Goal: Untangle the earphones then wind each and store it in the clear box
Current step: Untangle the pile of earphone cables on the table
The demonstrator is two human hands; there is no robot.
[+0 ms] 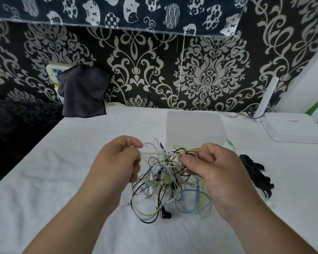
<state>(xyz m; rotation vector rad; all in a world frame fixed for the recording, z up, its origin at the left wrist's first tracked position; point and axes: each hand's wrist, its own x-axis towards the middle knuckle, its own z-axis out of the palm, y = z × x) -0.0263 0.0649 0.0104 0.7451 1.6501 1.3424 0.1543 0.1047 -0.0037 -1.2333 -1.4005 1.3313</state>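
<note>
Head view, and we're early in this job. The earphones [163,176] are one knotted clump at the centre of the white cover [62,162], raised a little between our hands, with the lower loops trailing on the cloth. Our left hand [117,162], at 9 o'clock of the clump, has its fingers curled and pinches a yellow-green strand. Our right hand [215,173], at 3 o'clock, has thumb and fingers closed on a bunch of cords at the top of the knot.

Done so far, by our reckoning: nothing. No cord is free, none is wound, and the clear box [195,129] at 12 o'clock looks to hold nothing.

Counting now: one box, one tangle. The cords come in four colours (black, white, yellow-green, pale blue), so we'd guess several sets, though we can't tell the exact number. One black earbud [165,215] lies loose at 6 o'clock. There's one black object [255,173] at 3 o'clock, one white router [294,127] at 2 o'clock and one dark cloth [83,92] at 10 o'clock.
</note>
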